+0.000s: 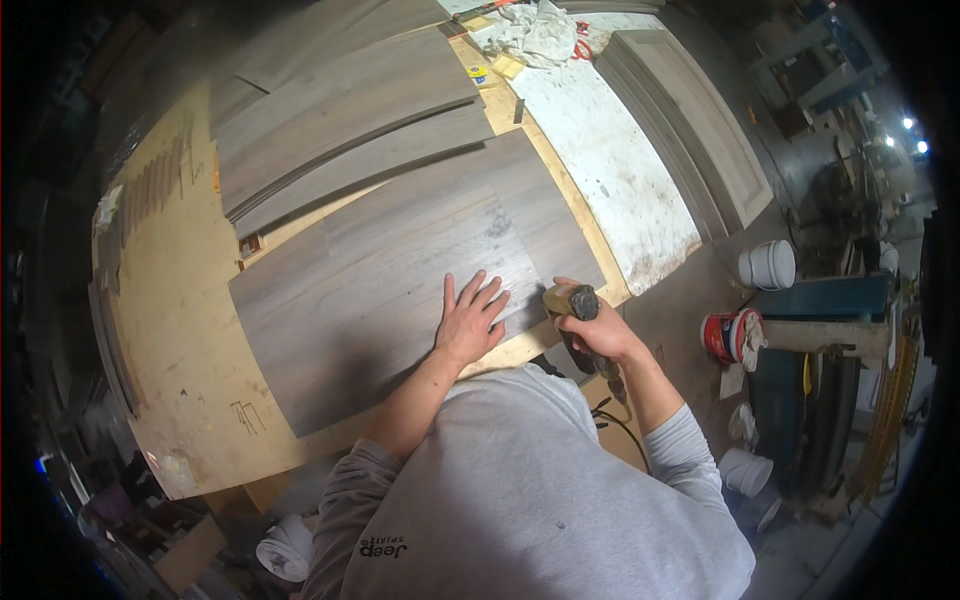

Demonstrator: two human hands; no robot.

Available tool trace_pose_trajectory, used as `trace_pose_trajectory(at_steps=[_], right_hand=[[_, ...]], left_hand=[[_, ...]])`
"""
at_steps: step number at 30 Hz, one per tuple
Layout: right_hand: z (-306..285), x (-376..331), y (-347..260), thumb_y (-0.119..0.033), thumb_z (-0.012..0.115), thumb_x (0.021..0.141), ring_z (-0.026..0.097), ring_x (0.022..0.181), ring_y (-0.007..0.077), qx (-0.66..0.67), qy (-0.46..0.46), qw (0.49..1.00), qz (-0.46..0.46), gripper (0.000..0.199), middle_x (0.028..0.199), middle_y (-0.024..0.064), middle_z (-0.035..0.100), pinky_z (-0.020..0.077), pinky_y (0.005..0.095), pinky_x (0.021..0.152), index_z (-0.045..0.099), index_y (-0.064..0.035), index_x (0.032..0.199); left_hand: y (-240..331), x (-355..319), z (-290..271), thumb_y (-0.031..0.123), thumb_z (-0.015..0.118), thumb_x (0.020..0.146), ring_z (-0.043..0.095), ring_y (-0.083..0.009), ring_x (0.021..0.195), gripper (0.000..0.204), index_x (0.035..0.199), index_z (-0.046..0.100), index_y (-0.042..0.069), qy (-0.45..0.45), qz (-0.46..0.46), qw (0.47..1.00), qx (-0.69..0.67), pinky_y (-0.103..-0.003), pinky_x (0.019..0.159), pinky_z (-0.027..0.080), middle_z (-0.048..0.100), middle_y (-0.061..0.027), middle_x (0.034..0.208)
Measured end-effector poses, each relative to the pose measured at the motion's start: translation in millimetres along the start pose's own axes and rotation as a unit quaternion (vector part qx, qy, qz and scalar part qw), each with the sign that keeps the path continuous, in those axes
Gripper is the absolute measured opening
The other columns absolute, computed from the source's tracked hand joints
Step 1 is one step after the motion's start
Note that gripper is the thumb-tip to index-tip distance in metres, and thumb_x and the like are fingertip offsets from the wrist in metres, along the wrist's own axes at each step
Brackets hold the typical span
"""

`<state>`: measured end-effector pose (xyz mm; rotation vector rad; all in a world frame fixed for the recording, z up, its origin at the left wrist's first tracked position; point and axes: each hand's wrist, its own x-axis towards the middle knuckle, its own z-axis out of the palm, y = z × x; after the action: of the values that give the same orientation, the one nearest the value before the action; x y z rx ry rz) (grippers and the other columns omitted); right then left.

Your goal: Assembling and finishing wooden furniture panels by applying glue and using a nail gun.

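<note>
A large grey wood-grain panel (365, 265) lies flat on a pale plywood worktable (195, 400) in front of me. My left hand (472, 325) rests on the panel near its close edge, palm down and fingers spread. At the panel's near right corner my right hand (603, 336) is wrapped round a tan and black handheld power tool (572, 300). The tool's lower end points toward me, and a dark hose or cord (632, 440) loops below it. Its working face is hidden, so I cannot tell its exact kind or whether it touches the panel.
More grey panels and narrow strips (350, 130) lie farther back. On the right, framed door panels (690, 130) rest on a white stained board (610, 150). Crumpled white plastic (535, 35) sits at the far end. A white bucket (768, 265) and a red bucket (722, 337) stand at right.
</note>
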<state>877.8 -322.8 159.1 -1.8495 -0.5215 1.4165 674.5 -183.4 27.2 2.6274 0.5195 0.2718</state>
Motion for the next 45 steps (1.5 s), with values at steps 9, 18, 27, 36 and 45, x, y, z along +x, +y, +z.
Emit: trace_pose_trajectory(at_steps=[9, 18, 27, 36, 45], right_hand=[[9.6, -17.7, -1.1, -0.016, 0.075, 0.087, 0.053, 0.056, 0.0099, 0.031, 0.013, 0.999, -0.012, 0.075, 0.088, 0.0018, 0.061, 0.0441, 0.0271, 0.051, 0.043, -0.0130, 0.154], [35.6, -46.6, 24.4, -0.025, 0.081, 0.083, 0.057, 0.128, 0.0243, -0.125, -0.080, 0.989, -0.026, 0.079, 0.135, 0.0128, 0.063, 0.0425, 0.0360, 0.110, 0.047, -0.0117, 0.153], [123.0, -18.1, -1.0, -0.010, 0.079, 0.082, 0.063, 0.104, 0.0176, -0.227, -0.225, 0.935, -0.152, 0.080, 0.125, 0.0090, 0.065, 0.0519, 0.0307, 0.093, 0.044, -0.0103, 0.154], [301.9, -15.3, -65.5, -0.007, 0.075, 0.087, 0.053, 0.057, 0.0081, -0.223, -0.367, 0.902, -0.041, 0.074, 0.095, 0.0030, 0.061, 0.0442, 0.0260, 0.052, 0.044, -0.0110, 0.154], [403.1, -3.9, -82.2, -0.012, 0.072, 0.088, 0.053, 0.055, 0.0090, -0.302, -0.367, 0.879, -0.039, 0.074, 0.079, 0.0017, 0.060, 0.0432, 0.0271, 0.051, 0.043, -0.0101, 0.155]], left_hand=[[-1.4, -7.1, 1.9, 0.033, 0.067, 0.090, 0.031, -0.0275, 0.151, 0.050, 0.138, 0.063, 0.018, 0.009, 0.004, 1.000, 0.030, -0.071, 0.122, 0.010, 0.048, -0.0042, 0.155], [-56.6, -191.8, -51.7, 0.033, 0.078, 0.084, 0.034, -0.0337, 0.149, 0.049, 0.130, 0.069, 0.018, 0.079, -0.221, 0.970, 0.060, -0.073, 0.118, 0.018, 0.047, -0.0119, 0.154], [-85.9, -320.7, -80.5, 0.017, 0.082, 0.080, 0.057, -0.0345, 0.121, 0.046, 0.124, 0.070, 0.013, 0.285, -0.423, 0.859, 0.040, -0.044, 0.104, 0.047, 0.064, -0.0122, 0.131], [-105.6, -348.0, -77.0, 0.018, 0.079, 0.083, 0.063, -0.0255, 0.108, 0.034, 0.116, 0.074, 0.012, 0.331, -0.368, 0.869, 0.015, -0.039, 0.095, 0.052, 0.070, -0.0037, 0.110], [-113.9, -363.5, -86.1, 0.007, 0.070, 0.086, 0.066, -0.0284, 0.098, 0.020, 0.105, 0.073, 0.009, 0.324, -0.350, 0.878, -0.049, -0.039, 0.085, 0.055, 0.069, -0.0058, 0.096]])
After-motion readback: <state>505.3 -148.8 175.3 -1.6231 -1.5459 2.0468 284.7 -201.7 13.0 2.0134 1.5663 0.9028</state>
